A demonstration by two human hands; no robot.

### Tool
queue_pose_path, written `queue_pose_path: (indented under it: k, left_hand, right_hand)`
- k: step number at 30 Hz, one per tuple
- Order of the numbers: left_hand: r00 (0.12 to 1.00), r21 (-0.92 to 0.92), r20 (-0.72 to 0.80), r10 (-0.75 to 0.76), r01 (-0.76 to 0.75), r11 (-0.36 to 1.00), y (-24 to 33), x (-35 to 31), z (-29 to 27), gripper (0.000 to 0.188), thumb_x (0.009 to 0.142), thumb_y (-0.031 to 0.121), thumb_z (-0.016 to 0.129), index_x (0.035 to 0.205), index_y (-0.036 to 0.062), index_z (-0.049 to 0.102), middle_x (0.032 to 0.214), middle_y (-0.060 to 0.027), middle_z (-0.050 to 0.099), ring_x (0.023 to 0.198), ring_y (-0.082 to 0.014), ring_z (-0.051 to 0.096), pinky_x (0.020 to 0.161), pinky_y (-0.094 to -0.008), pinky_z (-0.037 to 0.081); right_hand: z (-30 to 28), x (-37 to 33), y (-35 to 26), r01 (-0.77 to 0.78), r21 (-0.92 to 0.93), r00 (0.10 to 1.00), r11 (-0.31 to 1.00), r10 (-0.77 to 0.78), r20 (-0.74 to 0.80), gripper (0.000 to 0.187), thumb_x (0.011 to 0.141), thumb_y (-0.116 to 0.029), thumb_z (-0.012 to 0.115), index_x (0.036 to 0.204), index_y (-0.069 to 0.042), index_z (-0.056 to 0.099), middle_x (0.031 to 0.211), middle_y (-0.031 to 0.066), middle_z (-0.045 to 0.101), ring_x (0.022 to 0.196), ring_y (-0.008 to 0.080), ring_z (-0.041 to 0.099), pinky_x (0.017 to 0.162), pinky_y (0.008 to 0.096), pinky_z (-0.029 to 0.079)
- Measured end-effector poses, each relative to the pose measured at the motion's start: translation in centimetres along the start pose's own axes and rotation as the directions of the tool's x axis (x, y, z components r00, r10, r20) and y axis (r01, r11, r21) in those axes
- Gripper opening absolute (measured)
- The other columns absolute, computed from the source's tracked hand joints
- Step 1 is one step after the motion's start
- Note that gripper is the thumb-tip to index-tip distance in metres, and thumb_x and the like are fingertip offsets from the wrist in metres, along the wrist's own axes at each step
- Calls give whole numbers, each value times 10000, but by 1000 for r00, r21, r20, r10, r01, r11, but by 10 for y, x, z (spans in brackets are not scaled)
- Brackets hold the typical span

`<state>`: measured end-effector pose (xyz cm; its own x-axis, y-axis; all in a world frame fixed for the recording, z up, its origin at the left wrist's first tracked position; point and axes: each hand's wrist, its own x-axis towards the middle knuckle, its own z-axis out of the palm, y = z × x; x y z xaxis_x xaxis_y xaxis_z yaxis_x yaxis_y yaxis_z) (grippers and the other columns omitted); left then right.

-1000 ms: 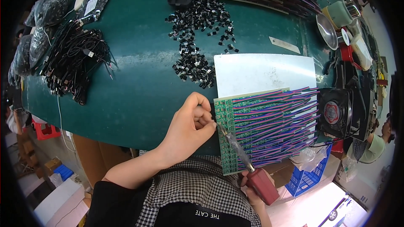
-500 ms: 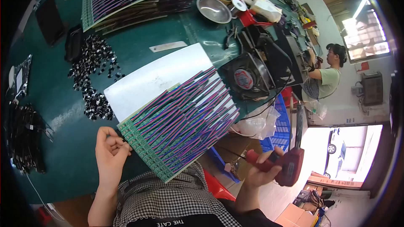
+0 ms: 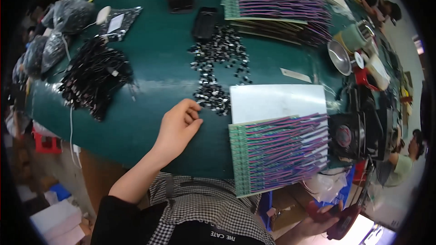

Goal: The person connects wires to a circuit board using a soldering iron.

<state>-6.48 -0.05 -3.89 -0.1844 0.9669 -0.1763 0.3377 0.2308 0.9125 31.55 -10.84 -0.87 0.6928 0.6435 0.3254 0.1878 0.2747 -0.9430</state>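
My left hand (image 3: 176, 127) hovers over the green table beside a scattered pile of small black and silver connectors (image 3: 212, 93). Its fingers curl loosely, the thumb stands apart, and nothing shows between them. My right hand (image 3: 313, 226), low on the right, is wrapped round a red soldering gun (image 3: 344, 222); the gun's tip is not clearly visible. Between the hands lies a green circuit board panel (image 3: 240, 161), with rows of purple, pink and dark wires reaching rightward from it. The wires rest partly on a white sheet (image 3: 277, 102).
Wired panels (image 3: 277, 0) are stacked at the back. Black cables (image 3: 95, 77) lie in a heap on the left. A black tray (image 3: 205, 23), a metal bowl (image 3: 339, 57) and a black fan unit (image 3: 347, 136) also stand on the table. Other people are at the far right.
The view has swung left. My left hand has left the panel's left edge, where its fingers were pinched, and is now at the connector pile, fingers looser. My right hand keeps holding the soldering gun.
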Motion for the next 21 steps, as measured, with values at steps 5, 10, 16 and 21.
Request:
queue_pose_path:
  k: [5, 10, 16, 21]
  left_hand:
    - [999, 197, -18, 37, -33, 980, 5, 10, -3, 224, 761, -39, 649, 972, -5, 579, 737, -42, 557, 574, -75, 513, 532, -215, 415]
    - [987, 329, -9, 163, -151, 932, 5, 18, -2, 156, 768, 1, 647, 917, -3, 600, 724, -71, 552, 591, -130, 547, 558, -278, 440]
    - [972, 447, 71, 222, -230, 864, 9, 20, -7, 132, 785, -8, 626, 916, -12, 607, 764, -83, 573, 655, -155, 585, 619, -280, 480]
    - [991, 16, 123, -48, 47, 999, 10, 7, -17, 168, 813, -63, 592, 976, -45, 630, 873, -98, 616, 773, -131, 606, 708, -253, 514]
  right_hand:
    - [20, -49, 10, -205, 85, 936, 975, 170, 308, 636, 898, -499, 489, 1266, 4, 362, 1154, 127, 495, 656, 134, 512, 546, 220, 445]
    - [28, -67, 4, -185, -34, 896, 982, 183, 406, 675, 842, -545, 548, 1194, 8, 389, 1101, 126, 507, 592, 139, 515, 531, 279, 509]
    - [5, -67, 8, -428, -114, 668, 897, 398, 628, 738, 787, -596, 601, 1148, 21, 418, 898, 89, 529, 583, 151, 527, 563, 310, 520]
    - [15, -75, -4, -432, -216, 636, 876, 466, 615, 770, 776, -629, 597, 1146, 23, 420, 812, 92, 539, 612, 159, 531, 621, 320, 510]
